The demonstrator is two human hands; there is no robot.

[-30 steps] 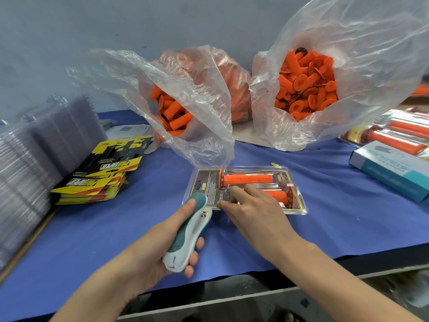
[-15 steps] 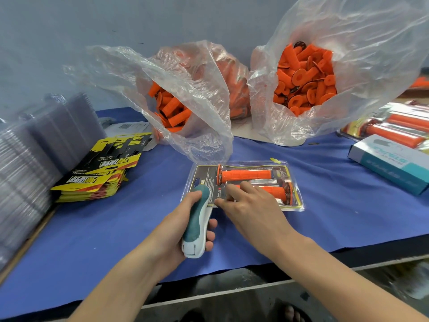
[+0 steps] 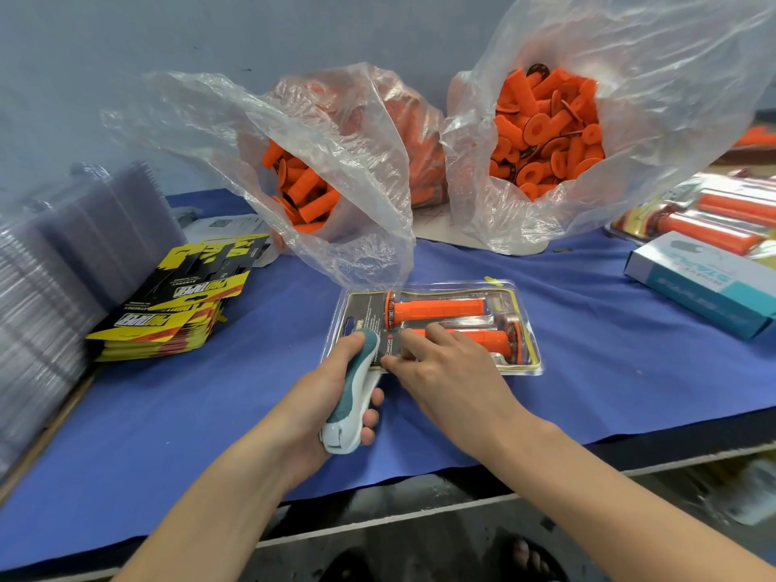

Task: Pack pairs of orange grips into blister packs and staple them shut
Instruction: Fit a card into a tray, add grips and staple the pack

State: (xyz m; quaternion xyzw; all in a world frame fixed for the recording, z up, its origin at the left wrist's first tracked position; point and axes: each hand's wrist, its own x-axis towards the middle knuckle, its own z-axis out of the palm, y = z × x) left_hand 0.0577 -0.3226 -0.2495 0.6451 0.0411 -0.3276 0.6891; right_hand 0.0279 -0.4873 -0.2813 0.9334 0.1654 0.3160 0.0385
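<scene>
Gripping the stapler [image 3: 357, 384] in the left hand [image 3: 331, 396], fingers curled round the body and thumb on top near the nose, which sits over the near left edge of the blister pack [image 3: 525, 325]. The right hand [image 3: 445, 371] has its fingers a bit spread and pressing down on the pack, with the thumb right beside the stapler nose. I can't tell if that thumb hooks under the edge or just sits on it.

That thumb is my main worry. It's touching distance from where the staple would fire, so a sloppy squeeze could catch skin. Second thing: I can't see how far the pack edge is inside the stapler's mouth. Too shallow and the staple probably clips only the plastic lip and tears out. Too deep and it might hit the printed card crooked.

Both orange grips sit inside the pack, the upper grip [image 3: 441, 307] in the far slot and the lower grip [image 3: 487, 340] half under the fingers. If the pressing hand eases off, the shell could spring open and the halves would be stapled misaligned.

The left bag [image 3: 302, 186] drapes onto the pack's far corner, so loose film could get dragged along. The pack lies on the blue cloth [image 3: 210, 405], which might slide or bunch under a hard push.
</scene>
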